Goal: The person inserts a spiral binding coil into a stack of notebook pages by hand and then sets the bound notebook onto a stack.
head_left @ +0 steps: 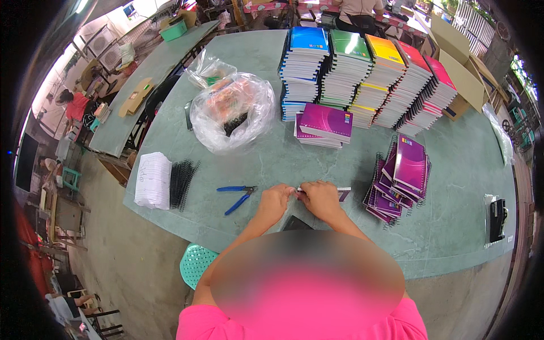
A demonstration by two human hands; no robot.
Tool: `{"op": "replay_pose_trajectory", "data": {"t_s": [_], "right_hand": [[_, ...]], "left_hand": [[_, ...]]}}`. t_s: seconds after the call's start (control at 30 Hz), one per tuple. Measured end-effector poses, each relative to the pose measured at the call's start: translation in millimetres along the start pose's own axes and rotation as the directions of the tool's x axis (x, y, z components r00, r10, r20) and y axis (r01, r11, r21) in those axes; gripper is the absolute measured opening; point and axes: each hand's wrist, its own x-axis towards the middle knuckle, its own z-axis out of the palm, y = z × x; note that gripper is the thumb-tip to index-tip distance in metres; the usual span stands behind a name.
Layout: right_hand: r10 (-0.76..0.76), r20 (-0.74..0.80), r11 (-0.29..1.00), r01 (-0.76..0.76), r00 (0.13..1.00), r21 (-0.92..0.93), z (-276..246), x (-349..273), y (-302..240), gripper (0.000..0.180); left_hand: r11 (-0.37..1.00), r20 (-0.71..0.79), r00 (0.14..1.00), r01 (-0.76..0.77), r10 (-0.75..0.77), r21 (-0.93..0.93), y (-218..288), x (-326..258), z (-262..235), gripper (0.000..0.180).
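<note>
Close in front of me, my right hand [320,199] grips a purple notebook [343,194], mostly hidden under its fingers, with a pale edge showing. My left hand [275,202] is closed at the left end of that notebook, fingertips pinched; what lies between them is too small to make out. Left of it, blue-handled cutters [237,196] lie with handles spread. Farther left are a row of black spiral binding coils [183,184] and a white paper-wrapped bundle [153,181]. To the right, purple spiral notebooks [401,177] are piled loosely.
Beyond my hands stand a short stack of purple notebooks [326,123] and tall blue [306,62], green [348,65], yellow [385,54], red [413,59] and pink [440,73] stacks. A clear plastic bag [255,113] sits left of these. Cardboard boxes [457,71] flank the far right; a teal stool [197,265] is below.
</note>
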Motion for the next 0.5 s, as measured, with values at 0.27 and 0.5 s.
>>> {"op": "replay_pose_trajectory", "data": {"t_s": [0.27, 0.5], "right_hand": [[-0.024, 0.085, 1.000, 0.026, 0.996, -0.017, -1, 1, 2, 0.013], [-0.035, 0.063, 0.981, 0.023, 0.997, 0.191, -6, 4, 4, 0.014]], "left_hand": [[0.995, -0.148, 0.984, -0.091, 0.097, 0.050, 13, 2, 3, 0.023], [0.995, 0.174, 0.979, -0.103, 0.104, -0.016, -9, 6, -30, 0.035]]}}
